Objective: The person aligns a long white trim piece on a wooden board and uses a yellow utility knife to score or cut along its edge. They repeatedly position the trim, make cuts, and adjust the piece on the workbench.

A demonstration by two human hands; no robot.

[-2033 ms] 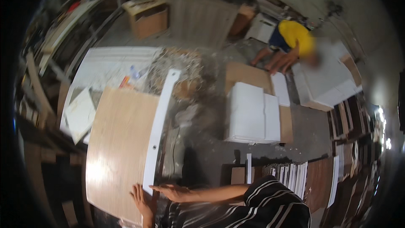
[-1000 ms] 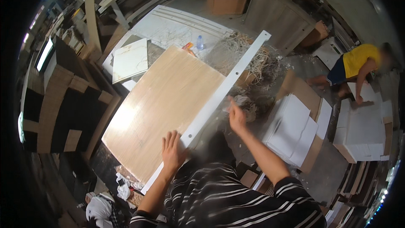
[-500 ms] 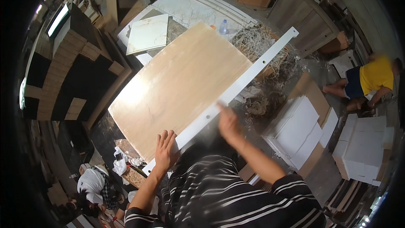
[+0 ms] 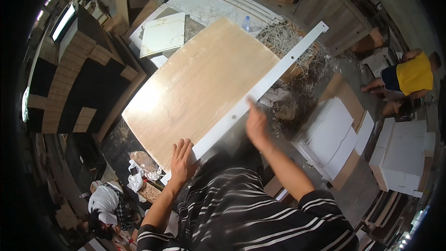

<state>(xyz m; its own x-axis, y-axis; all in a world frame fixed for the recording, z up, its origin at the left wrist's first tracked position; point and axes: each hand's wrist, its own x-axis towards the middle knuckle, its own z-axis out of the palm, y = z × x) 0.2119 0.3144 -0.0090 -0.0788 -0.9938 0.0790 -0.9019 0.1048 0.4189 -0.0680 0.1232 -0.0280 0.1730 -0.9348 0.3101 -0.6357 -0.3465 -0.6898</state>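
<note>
A broad light-wood panel (image 4: pixel 200 83) lies in front of me. Along its near right edge runs a long white strip (image 4: pixel 267 82) with round holes, its far end jutting past the panel. My left hand (image 4: pixel 182 161) rests with fingers stretched across the strip's lower part and the panel's edge. At the strip's near side, around its middle, is my right hand (image 4: pixel 258 125). One digit reaches up to the strip while the other fingers are curled in. Whatever they hold, if anything, is hidden.
A heap of thin curly shavings (image 4: pixel 283 42) lies beyond the strip. White sheets (image 4: pixel 327 135) are stacked at right, near white boxes (image 4: pixel 402 153). Stacked boards (image 4: pixel 65 79) stand left. A person in yellow (image 4: pixel 413 74) is at far right, another person (image 4: pixel 104 204) lower left.
My right hand has shifted slightly up and right along the strip. My left hand stays on the strip's lower part. The person in yellow has changed posture.
</note>
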